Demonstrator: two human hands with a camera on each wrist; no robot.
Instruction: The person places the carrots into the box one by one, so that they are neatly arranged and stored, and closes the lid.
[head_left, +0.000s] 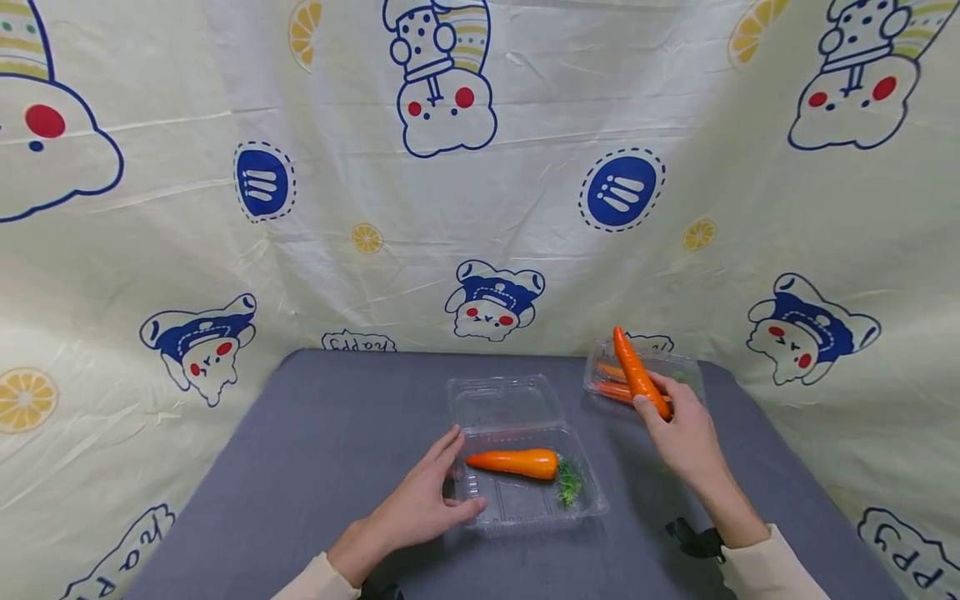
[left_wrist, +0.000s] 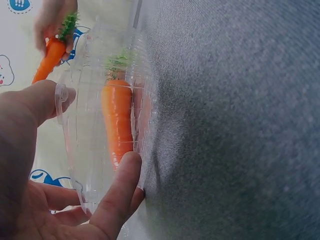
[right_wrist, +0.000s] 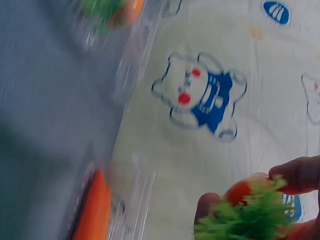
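An orange carrot [head_left: 513,463] with a leafy green top lies in a clear plastic box [head_left: 592,500], whose lid [head_left: 498,402] is folded back. My left hand [head_left: 420,496] touches this box's left end, fingers extended toward the back corner and thumb at the front corner. In the left wrist view, the thumb meets the box's rim [left_wrist: 61,102]. Farther right, my right hand [head_left: 686,433] grips a second carrot [head_left: 636,371] near its thick end, its narrow tip pointing up and away. The right wrist view shows this carrot's green top [right_wrist: 250,212] beside the fingers.
Behind the raised carrot, another clear plastic box [head_left: 693,375] with carrots inside stands near the back right edge of the grey table [head_left: 337,425]. A patterned white curtain [head_left: 360,292] hangs behind and at the sides.
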